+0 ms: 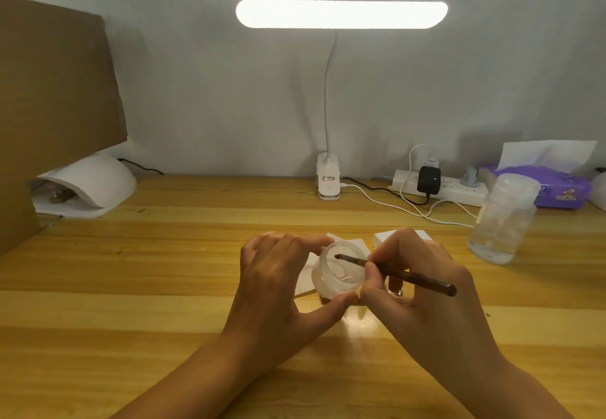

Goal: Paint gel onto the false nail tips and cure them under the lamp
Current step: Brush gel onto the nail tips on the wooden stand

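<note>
Frosted plastic sits at the centre of my feed: a small open jar (337, 276), tilted toward the camera over some white cards (355, 243) on the wooden table (131, 254). I see the left hand (275, 284) gripping it, thumb under the near side and fingers curled over the far rim. The right hand (423, 290) pinches a dark brush (403, 276) like a pen, with its tip inside the jar's mouth. The white curing lamp (88, 182) sits far left by the wall (something small lies inside, too dim to name). A clear bottle (503, 218) stands well to the right, near a purple tissue pack (557, 189).
</note>
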Action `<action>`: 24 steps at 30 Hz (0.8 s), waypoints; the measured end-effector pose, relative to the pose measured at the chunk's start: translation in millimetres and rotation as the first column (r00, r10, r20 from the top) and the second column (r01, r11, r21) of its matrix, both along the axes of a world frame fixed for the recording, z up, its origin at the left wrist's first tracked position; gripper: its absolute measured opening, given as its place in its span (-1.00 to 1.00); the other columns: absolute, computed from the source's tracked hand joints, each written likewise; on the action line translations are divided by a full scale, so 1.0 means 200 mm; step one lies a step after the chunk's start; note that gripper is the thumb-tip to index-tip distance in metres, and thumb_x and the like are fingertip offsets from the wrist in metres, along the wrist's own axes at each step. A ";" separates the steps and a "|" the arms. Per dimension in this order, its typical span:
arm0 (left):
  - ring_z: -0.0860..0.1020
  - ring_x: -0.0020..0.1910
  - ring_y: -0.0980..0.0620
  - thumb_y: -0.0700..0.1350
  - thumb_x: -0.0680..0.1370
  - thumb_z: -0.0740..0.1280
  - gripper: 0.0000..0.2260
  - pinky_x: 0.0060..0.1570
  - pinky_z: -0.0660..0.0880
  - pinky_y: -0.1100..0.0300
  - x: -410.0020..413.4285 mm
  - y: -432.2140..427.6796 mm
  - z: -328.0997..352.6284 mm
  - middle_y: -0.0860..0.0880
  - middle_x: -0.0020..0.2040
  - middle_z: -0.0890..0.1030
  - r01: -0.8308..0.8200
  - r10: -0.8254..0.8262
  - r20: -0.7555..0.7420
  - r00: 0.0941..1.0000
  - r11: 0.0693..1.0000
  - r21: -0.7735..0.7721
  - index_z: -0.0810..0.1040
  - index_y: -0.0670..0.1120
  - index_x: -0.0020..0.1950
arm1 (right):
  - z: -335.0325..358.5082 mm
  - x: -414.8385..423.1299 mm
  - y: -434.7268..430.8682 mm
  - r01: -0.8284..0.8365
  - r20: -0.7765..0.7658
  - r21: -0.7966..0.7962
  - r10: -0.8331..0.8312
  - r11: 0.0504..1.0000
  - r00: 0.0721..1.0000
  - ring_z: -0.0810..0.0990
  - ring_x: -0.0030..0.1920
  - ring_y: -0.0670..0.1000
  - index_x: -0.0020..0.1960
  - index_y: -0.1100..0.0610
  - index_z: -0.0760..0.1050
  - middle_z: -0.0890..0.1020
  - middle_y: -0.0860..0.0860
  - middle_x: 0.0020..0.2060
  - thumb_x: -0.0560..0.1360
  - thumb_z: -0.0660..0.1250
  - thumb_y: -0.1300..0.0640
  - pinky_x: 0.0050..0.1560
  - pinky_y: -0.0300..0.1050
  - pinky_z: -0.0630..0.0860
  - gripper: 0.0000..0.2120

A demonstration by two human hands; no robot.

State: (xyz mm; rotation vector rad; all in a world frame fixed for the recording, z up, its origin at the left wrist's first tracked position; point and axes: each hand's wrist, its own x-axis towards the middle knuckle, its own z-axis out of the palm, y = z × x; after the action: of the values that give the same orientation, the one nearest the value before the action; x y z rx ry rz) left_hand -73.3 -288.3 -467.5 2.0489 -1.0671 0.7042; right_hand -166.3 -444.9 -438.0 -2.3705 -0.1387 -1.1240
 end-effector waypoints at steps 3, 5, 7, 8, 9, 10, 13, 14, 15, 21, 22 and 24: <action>0.50 0.12 0.14 0.28 0.41 0.36 -0.50 0.24 0.32 -0.08 0.00 0.00 0.00 0.15 0.11 0.60 -0.003 0.003 -0.002 1.000 1.000 -0.004 0.55 -0.01 0.21 | 0.00 0.00 0.00 -0.024 -0.008 0.033 0.024 0.999 1.000 0.52 -0.20 -0.10 -0.16 -0.01 0.44 0.53 -0.23 -0.28 0.37 0.36 0.06 -0.23 -0.24 0.43 -0.89; 0.51 0.13 0.12 0.28 0.41 0.36 -0.49 0.25 0.33 -0.09 0.00 0.00 0.00 0.14 0.12 0.60 0.000 0.000 0.003 1.000 1.000 0.007 0.55 -0.01 0.21 | -0.01 0.00 -0.01 -0.043 -0.022 0.038 0.044 0.998 0.999 0.53 -0.19 -0.10 -0.15 -0.05 0.42 0.54 -0.25 -0.23 0.37 0.36 0.04 -0.23 -0.21 0.47 -0.88; 0.52 0.14 0.10 0.28 0.41 0.36 -0.49 0.25 0.34 -0.11 0.00 0.00 0.00 0.12 0.12 0.61 0.001 -0.001 0.014 1.000 1.000 0.022 0.54 -0.01 0.22 | -0.01 0.01 0.00 -0.048 -0.035 0.017 0.048 0.999 0.998 0.55 -0.16 -0.12 -0.14 -0.09 0.41 0.54 -0.28 -0.25 0.38 0.37 0.02 -0.24 -0.18 0.50 -0.85; 0.52 0.15 0.09 0.28 0.41 0.37 -0.49 0.25 0.34 -0.11 0.00 0.00 -0.01 0.12 0.12 0.61 0.002 -0.003 0.017 1.000 1.000 0.027 0.53 -0.01 0.22 | -0.01 0.01 0.00 -0.046 -0.037 0.004 0.046 0.999 0.998 0.55 -0.15 -0.13 -0.13 -0.10 0.41 0.53 -0.29 -0.28 0.38 0.37 0.02 -0.24 -0.17 0.52 -0.85; 0.52 0.15 0.09 0.27 0.41 0.37 -0.49 0.25 0.34 -0.12 0.00 0.00 -0.01 0.12 0.12 0.61 0.004 -0.005 0.018 1.000 1.000 0.029 0.53 0.00 0.23 | -0.02 0.01 0.00 -0.042 -0.038 -0.005 0.042 0.999 0.998 0.55 -0.15 -0.13 -0.12 -0.10 0.41 0.52 -0.31 -0.29 0.38 0.37 0.02 -0.25 -0.15 0.53 -0.85; 0.52 0.15 0.10 0.28 0.41 0.37 -0.49 0.26 0.34 -0.11 0.00 0.00 -0.01 0.12 0.12 0.61 0.005 -0.006 0.020 1.000 1.000 0.027 0.53 0.00 0.23 | -0.02 0.01 0.00 -0.039 -0.037 -0.010 0.039 0.999 0.999 0.55 -0.16 -0.12 -0.12 -0.10 0.41 0.52 -0.31 -0.30 0.38 0.37 0.02 -0.26 -0.15 0.53 -0.85; 0.49 0.16 0.14 0.28 0.42 0.37 -0.50 0.26 0.32 -0.06 0.01 0.00 -0.01 0.13 0.13 0.60 0.007 -0.007 0.029 1.000 1.000 0.013 0.53 0.00 0.23 | -0.01 0.01 -0.01 -0.029 -0.024 -0.022 0.028 0.999 0.999 0.53 -0.20 -0.11 -0.12 -0.07 0.41 0.48 -0.33 -0.33 0.39 0.37 0.03 -0.29 -0.20 0.50 -0.86; 0.48 0.16 0.15 0.27 0.42 0.37 -0.50 0.26 0.31 -0.05 0.01 0.00 -0.01 0.14 0.13 0.60 0.008 -0.008 0.028 1.000 1.000 0.008 0.52 0.01 0.24 | -0.01 0.01 -0.01 -0.025 -0.018 -0.026 0.025 0.999 1.000 0.52 -0.20 -0.12 -0.12 -0.07 0.41 0.47 -0.34 -0.33 0.39 0.37 0.03 -0.29 -0.22 0.48 -0.86; 0.48 0.15 0.15 0.27 0.42 0.37 -0.50 0.26 0.30 -0.05 0.01 0.00 -0.01 0.15 0.13 0.59 0.007 -0.007 0.027 1.000 1.000 0.004 0.52 0.01 0.23 | 0.00 0.00 -0.01 -0.024 -0.013 -0.029 0.024 0.999 1.000 0.52 -0.20 -0.13 -0.12 -0.07 0.41 0.46 -0.35 -0.32 0.39 0.37 0.03 -0.30 -0.25 0.47 -0.86; 0.52 0.14 0.08 0.26 0.42 0.36 -0.50 0.25 0.33 -0.08 0.01 0.00 -0.01 0.12 0.11 0.60 -0.007 0.007 0.033 0.999 1.000 0.006 0.51 0.02 0.25 | 0.00 0.00 -0.01 -0.064 -0.028 0.005 0.064 0.998 0.998 0.55 -0.16 -0.12 -0.12 -0.07 0.44 0.53 -0.27 -0.28 0.36 0.39 0.05 -0.29 -0.29 0.49 -0.85; 0.52 0.14 0.08 0.26 0.42 0.36 -0.51 0.25 0.33 -0.09 0.01 0.00 -0.01 0.12 0.12 0.60 -0.005 0.005 0.036 0.999 1.000 0.010 0.51 0.02 0.25 | 0.00 0.00 -0.01 -0.071 -0.037 0.011 0.072 0.997 0.997 0.55 -0.16 -0.12 -0.12 -0.07 0.45 0.53 -0.27 -0.27 0.36 0.39 0.05 -0.28 -0.25 0.50 -0.85; 0.52 0.14 0.07 0.26 0.43 0.36 -0.51 0.26 0.31 -0.09 0.01 0.00 -0.01 0.12 0.13 0.59 -0.002 0.001 0.043 0.999 1.000 0.011 0.50 0.03 0.26 | 0.00 0.00 -0.01 -0.082 -0.048 0.019 0.083 0.996 0.995 0.56 -0.15 -0.10 -0.12 -0.06 0.47 0.53 -0.27 -0.29 0.35 0.39 0.06 -0.26 -0.19 0.51 -0.86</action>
State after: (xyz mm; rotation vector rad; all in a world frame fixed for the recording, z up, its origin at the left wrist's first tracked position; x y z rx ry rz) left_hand -72.1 -288.6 -470.5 2.0523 -1.0962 0.7484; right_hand -166.4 -447.4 -438.5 -2.3527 -0.2072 -1.0243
